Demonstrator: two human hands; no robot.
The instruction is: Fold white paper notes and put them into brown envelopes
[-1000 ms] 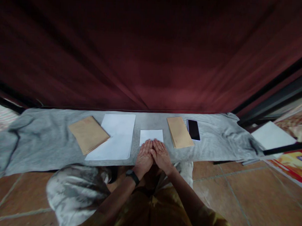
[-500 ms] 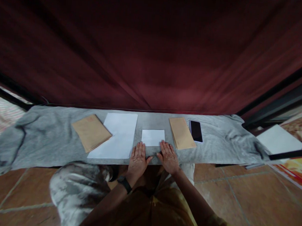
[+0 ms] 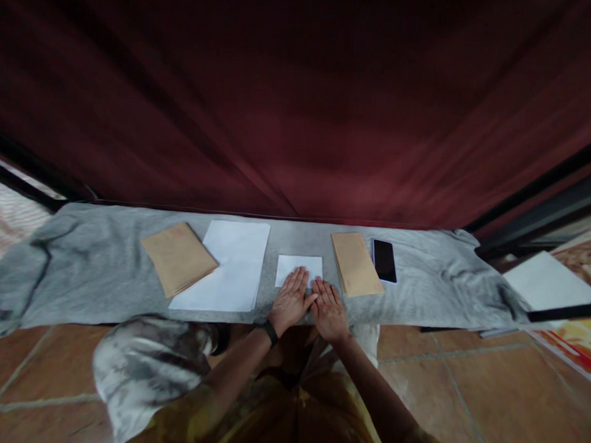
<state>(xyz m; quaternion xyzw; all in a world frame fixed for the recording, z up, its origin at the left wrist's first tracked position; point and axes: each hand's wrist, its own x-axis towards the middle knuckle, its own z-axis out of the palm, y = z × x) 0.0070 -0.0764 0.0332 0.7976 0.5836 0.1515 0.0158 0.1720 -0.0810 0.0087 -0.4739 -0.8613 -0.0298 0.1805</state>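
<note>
I am looking down at a long bench under a grey cloth [image 3: 102, 272], and I am taking it from the left. A stack of brown envelopes [image 3: 179, 258] is lying at a slant, its right edge overlapping a pile of large white sheets [image 3: 229, 264]. Just right of that pile is the small folded white paper [image 3: 299, 269], lying flat with its long side running along the bench.

My left hand [image 3: 291, 301] is lying open and flat, palm down, its fingertips resting on the near edge of the folded paper. My right hand [image 3: 329, 308] is open and flat as well, beside the left with the thumbs close together, its fingertips at the paper's near right corner. So the paper is lying straight ahead of both hands, on the far side of the fingers, and the left hand is covering more of it.

Further right, a second stack of brown envelopes [image 3: 356, 263] is lying lengthwise away from me, and a dark phone [image 3: 384, 260] is sitting just beside it.
</note>
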